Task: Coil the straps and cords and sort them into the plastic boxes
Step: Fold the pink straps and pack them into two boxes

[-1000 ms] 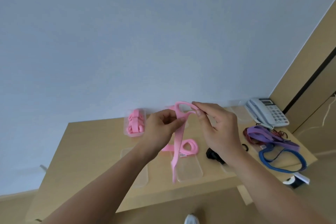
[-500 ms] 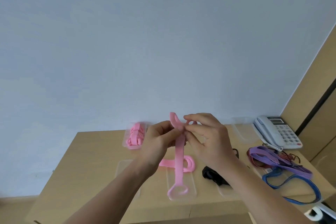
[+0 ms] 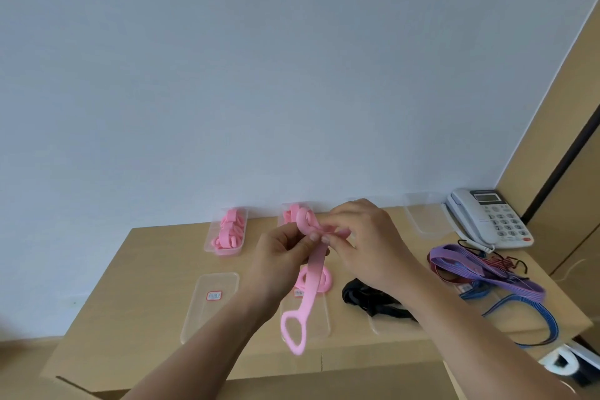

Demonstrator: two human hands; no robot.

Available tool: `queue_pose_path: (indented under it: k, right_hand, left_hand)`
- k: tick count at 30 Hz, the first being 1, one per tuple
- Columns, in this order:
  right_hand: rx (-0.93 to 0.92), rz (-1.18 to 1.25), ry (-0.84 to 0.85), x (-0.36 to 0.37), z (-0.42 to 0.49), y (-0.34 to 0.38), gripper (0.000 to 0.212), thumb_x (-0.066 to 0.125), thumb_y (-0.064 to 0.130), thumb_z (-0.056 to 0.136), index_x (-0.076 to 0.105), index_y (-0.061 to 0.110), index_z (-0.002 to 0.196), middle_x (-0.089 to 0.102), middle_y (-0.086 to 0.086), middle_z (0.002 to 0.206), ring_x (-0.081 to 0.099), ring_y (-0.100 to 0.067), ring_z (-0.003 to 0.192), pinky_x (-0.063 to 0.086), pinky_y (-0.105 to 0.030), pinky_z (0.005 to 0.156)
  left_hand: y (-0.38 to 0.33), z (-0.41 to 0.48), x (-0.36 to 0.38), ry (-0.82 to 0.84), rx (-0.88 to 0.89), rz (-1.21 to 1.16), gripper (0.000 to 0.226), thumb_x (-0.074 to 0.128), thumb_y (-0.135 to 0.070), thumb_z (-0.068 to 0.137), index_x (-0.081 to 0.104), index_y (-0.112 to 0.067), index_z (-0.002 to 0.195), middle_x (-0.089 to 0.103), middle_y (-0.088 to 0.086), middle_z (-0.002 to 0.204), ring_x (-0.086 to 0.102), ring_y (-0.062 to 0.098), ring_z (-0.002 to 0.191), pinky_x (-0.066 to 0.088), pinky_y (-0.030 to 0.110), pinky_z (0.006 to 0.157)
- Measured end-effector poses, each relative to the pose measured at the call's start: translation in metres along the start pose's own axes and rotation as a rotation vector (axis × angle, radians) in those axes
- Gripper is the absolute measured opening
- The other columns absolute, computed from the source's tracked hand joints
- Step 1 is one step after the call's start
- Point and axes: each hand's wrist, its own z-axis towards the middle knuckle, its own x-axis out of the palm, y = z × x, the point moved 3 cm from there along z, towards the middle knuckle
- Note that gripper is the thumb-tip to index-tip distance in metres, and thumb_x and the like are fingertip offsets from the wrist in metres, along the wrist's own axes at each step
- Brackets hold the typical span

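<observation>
two hands meet above the tan table. the left hand pinches the flat pink strap between thumb and fingers just under a small rolled curl at its top, and the right hand pinches that curl from the other side. the smooth band hangs down to an oval loop over a clear plastic box. a pink coil lies behind it, and a back box holds pink rolls. a black strap, a ribbed purple strap and a thin blue cord lie to the right.
</observation>
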Motion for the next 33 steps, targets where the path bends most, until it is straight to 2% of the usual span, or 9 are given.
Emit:
queue_pose_path:
  k: [4, 7, 10, 15, 18, 23, 26, 30, 33]
  right_hand:
    - [-0.006, -0.053, -0.016, 0.002, -0.003, -0.001, 0.009, 0.073, 0.013, 0.086, 0.074, 0.015, 0.095, 0.063, 0.008, 0.089, 0.053, -0.019, 0.091, 0.044, -0.027, 0.077]
    - [-0.003, -0.092, -0.077, 0.006, -0.007, -0.002, 0.008, 0.075, 0.007, 0.083, 0.071, 0.012, 0.089, 0.063, 0.005, 0.087, 0.056, -0.022, 0.089, 0.048, -0.032, 0.071]
    - [-0.035, -0.149, -0.171, 0.01, -0.01, -0.001, 0.015, 0.08, 0.001, 0.073, 0.071, 0.011, 0.08, 0.063, 0.002, 0.077, 0.059, -0.026, 0.078, 0.045, -0.03, 0.06]
    - [-0.104, -0.162, -0.309, 0.016, -0.016, 0.006, 0.029, 0.08, -0.007, 0.057, 0.064, 0.014, 0.066, 0.055, 0.005, 0.07, 0.052, -0.02, 0.07, 0.032, -0.02, 0.061]
    - [-0.108, -0.14, -0.343, 0.019, -0.017, 0.007, 0.03, 0.082, -0.007, 0.058, 0.059, 0.012, 0.059, 0.058, 0.004, 0.071, 0.055, -0.021, 0.069, 0.034, -0.021, 0.058]
    - [-0.094, -0.048, -0.252, 0.026, -0.022, 0.009, 0.009, 0.082, 0.005, 0.075, 0.076, 0.012, 0.074, 0.069, 0.003, 0.088, 0.063, -0.019, 0.075, 0.05, -0.027, 0.062]
    - [-0.081, 0.029, -0.23, 0.025, -0.022, 0.012, 0.012, 0.077, 0.005, 0.079, 0.079, 0.015, 0.085, 0.07, 0.004, 0.09, 0.065, -0.016, 0.079, 0.054, -0.031, 0.067]
    - [0.031, 0.164, -0.221, 0.022, -0.018, 0.012, 0.021, 0.075, -0.001, 0.077, 0.079, 0.017, 0.087, 0.07, 0.009, 0.08, 0.063, -0.01, 0.073, 0.054, -0.031, 0.065]
    - [0.153, 0.235, -0.188, 0.02, -0.015, 0.013, 0.022, 0.077, 0.002, 0.077, 0.077, 0.018, 0.092, 0.067, 0.02, 0.078, 0.064, -0.002, 0.075, 0.052, -0.017, 0.066]
  left_hand:
    - [0.006, -0.002, 0.003, -0.039, -0.064, 0.003, 0.022, 0.067, -0.038, 0.094, 0.081, -0.021, 0.091, 0.079, 0.011, 0.09, 0.076, 0.026, 0.089, 0.063, 0.042, 0.083]
    - [0.009, -0.005, 0.004, -0.041, -0.162, -0.016, 0.034, 0.073, -0.046, 0.092, 0.08, -0.013, 0.088, 0.077, 0.019, 0.088, 0.075, 0.035, 0.084, 0.061, 0.043, 0.078]
    - [0.011, -0.01, 0.009, -0.019, -0.229, -0.075, 0.043, 0.075, -0.048, 0.087, 0.079, -0.007, 0.094, 0.076, 0.024, 0.096, 0.075, 0.036, 0.086, 0.062, 0.045, 0.082]
    - [0.007, -0.015, 0.01, 0.039, -0.231, -0.191, 0.032, 0.071, -0.035, 0.094, 0.079, -0.006, 0.106, 0.07, 0.034, 0.109, 0.07, 0.048, 0.099, 0.054, 0.064, 0.098]
    - [0.005, -0.016, 0.007, 0.054, -0.219, -0.223, 0.033, 0.07, -0.036, 0.094, 0.079, -0.008, 0.107, 0.07, 0.034, 0.111, 0.071, 0.039, 0.097, 0.057, 0.057, 0.095]
    - [0.003, -0.017, 0.002, 0.083, -0.201, -0.295, 0.036, 0.067, -0.037, 0.097, 0.077, -0.005, 0.109, 0.075, 0.02, 0.108, 0.072, 0.031, 0.097, 0.061, 0.039, 0.085]
    - [0.006, -0.016, -0.003, 0.073, -0.208, -0.266, 0.03, 0.063, -0.029, 0.099, 0.076, -0.004, 0.11, 0.073, 0.027, 0.112, 0.071, 0.035, 0.1, 0.056, 0.051, 0.096]
    - [0.008, -0.016, -0.007, 0.044, -0.205, -0.191, 0.022, 0.063, -0.02, 0.094, 0.08, -0.008, 0.103, 0.075, 0.025, 0.107, 0.071, 0.031, 0.093, 0.057, 0.049, 0.095]
    - [0.004, -0.016, -0.006, 0.032, -0.177, -0.121, 0.024, 0.062, -0.023, 0.089, 0.082, -0.016, 0.101, 0.077, 0.022, 0.103, 0.073, 0.028, 0.09, 0.057, 0.051, 0.096]
